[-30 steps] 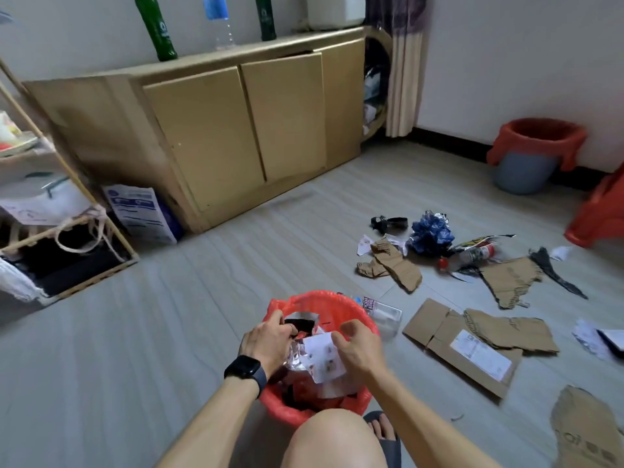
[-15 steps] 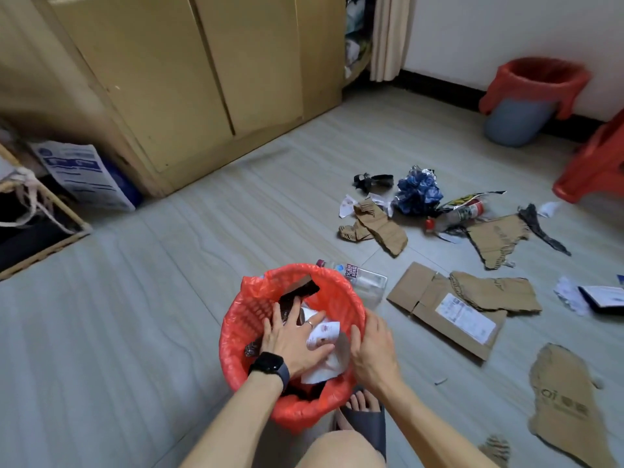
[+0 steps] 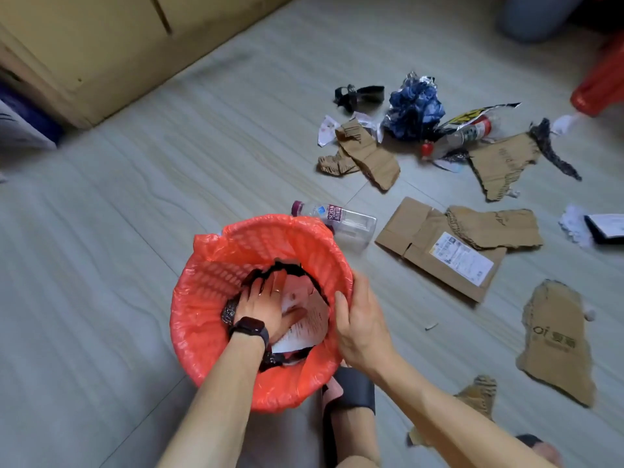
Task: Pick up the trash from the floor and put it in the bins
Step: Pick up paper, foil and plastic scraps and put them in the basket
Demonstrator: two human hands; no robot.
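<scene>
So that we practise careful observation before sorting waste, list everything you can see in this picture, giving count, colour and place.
bin: one, red liner, on the floor, front centre
paper: one sheet, white, inside the bin
clear bottle: one, purple cap, lying just behind the bin
second bottle: one, red cap, in the far pile
wrapper: one, blue, crumpled, far pile
black scraps: two, black, either side of that pile
cardboard pieces: about six, brown, scattered to the right
cabinet: one, tan, top left
sandal: one plainly seen, black, beside the bin
watch: one, black, left wrist
left hand: one, pressing flat on the paper
right hand: one, gripping the bin's rim
</scene>
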